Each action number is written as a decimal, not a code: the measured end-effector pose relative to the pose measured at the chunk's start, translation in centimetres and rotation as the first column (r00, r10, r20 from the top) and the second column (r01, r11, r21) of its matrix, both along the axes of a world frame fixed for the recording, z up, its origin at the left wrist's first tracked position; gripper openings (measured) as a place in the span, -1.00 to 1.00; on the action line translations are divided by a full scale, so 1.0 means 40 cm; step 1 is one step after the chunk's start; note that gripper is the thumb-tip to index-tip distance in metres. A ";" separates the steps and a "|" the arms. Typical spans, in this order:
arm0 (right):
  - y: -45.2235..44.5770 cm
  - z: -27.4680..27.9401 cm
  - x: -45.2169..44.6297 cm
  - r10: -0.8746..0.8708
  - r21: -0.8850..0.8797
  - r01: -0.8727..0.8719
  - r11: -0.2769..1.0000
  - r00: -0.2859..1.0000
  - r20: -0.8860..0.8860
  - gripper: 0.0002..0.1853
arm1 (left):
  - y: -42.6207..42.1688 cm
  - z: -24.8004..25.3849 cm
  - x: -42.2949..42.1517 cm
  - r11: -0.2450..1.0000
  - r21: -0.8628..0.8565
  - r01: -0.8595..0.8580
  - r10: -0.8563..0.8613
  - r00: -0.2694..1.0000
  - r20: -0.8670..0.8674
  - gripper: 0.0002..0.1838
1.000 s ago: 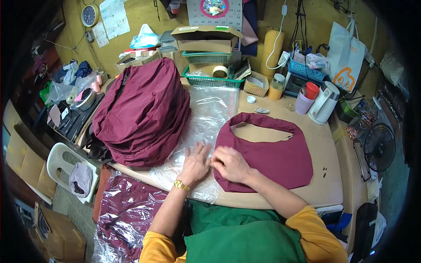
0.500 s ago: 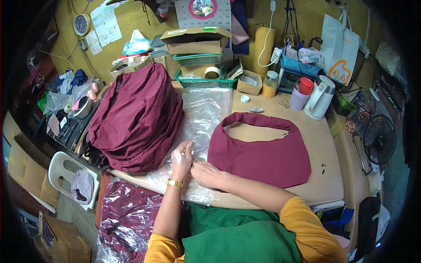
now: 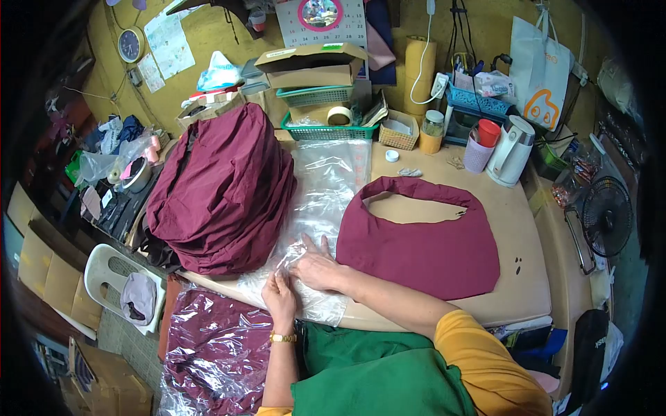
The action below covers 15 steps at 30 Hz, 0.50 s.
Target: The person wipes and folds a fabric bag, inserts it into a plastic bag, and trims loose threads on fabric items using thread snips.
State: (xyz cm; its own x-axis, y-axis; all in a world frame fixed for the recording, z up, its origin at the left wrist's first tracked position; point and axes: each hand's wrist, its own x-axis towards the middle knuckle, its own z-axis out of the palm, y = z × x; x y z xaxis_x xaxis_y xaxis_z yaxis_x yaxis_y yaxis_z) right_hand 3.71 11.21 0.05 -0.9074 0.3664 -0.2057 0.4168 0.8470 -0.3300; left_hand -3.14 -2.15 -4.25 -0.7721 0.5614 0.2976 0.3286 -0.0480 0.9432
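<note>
My left hand (image 3: 279,297), with a gold watch at the wrist, pinches the near part of the clear plastic bags (image 3: 320,187). My right hand (image 3: 318,267) lies on the same plastic, its fingers spread, just beyond and right of the left hand. A maroon bag (image 3: 423,253) with a wide strap loop lies flat to the right of my hands, partly beside my right forearm. On the left rises a tall pile of maroon bags (image 3: 218,194).
Plastic-wrapped maroon goods (image 3: 215,347) sit below the table's front edge. Green baskets (image 3: 329,132), a jar (image 3: 431,132), a red cup (image 3: 488,133) and a white kettle (image 3: 511,152) stand at the back. A white chair (image 3: 104,274) is at left, a fan (image 3: 605,215) at right.
My left hand has come down toward the table's front edge and closed on the plastic. My right hand has moved left from the maroon bag onto the plastic and opened its fingers.
</note>
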 end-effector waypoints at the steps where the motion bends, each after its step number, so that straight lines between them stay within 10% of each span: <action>1: -0.004 0.004 0.000 0.054 -0.016 -0.053 0.998 0.993 0.107 -0.54 | -0.014 0.003 0.005 1.000 0.000 -0.002 0.002 1.000 0.008 -0.73; 5: 0.032 -0.044 -0.016 -0.027 0.090 0.039 0.995 0.991 -0.130 -0.52 | -0.064 0.073 0.003 0.963 -0.265 -0.042 -0.009 0.982 -0.188 -0.74; 12: -0.009 -0.032 -0.024 0.017 0.018 -0.019 1.000 0.993 0.114 -0.49 | -0.116 0.125 -0.006 0.907 -0.406 -0.109 -0.103 0.878 -0.467 -0.84; 15: 0.017 0.049 0.002 0.001 -0.010 -0.001 1.000 0.999 0.049 -0.52 | -0.187 0.193 -0.033 0.940 -0.340 0.024 -0.117 0.959 -0.257 -0.86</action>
